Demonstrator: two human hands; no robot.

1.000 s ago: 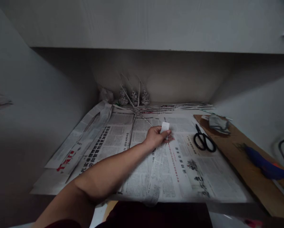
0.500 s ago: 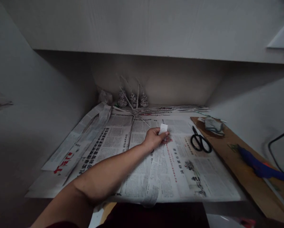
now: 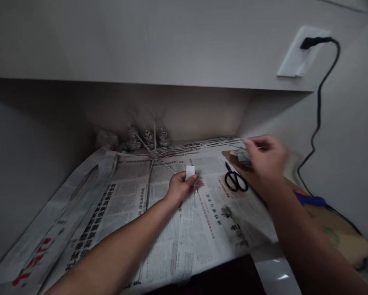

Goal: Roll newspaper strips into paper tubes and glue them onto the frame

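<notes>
My left hand [image 3: 180,186] is closed on a small white card [image 3: 190,171], pinched between thumb and fingers above the newspaper. A thin thread-like line seems to hang below these fingers. My right hand [image 3: 266,157], blurred, is raised over the right side with thumb and fingers drawn together; whatever it pinches cannot be made out. Black-handled scissors [image 3: 235,180] lie between the hands on the newspaper [image 3: 128,196]. Behind my left hand, thin rolled-paper sticks [image 3: 199,144] lie in a bundle, joined to a crossed knot of sticks [image 3: 153,155].
Several small woven paper gourd shapes [image 3: 148,139] stand at the back wall. Paper strips [image 3: 57,221] lie on the left. At right are a brown board [image 3: 334,223], a grey crumpled cloth [image 3: 243,157], a blue-handled tool [image 3: 309,199] and a plugged-in black cable [image 3: 319,106]. An overhang [image 3: 140,49] sits above.
My right hand has come into view, raised at the right. The camera view has turned right, bringing the socket in. My left hand still grips the white card.
</notes>
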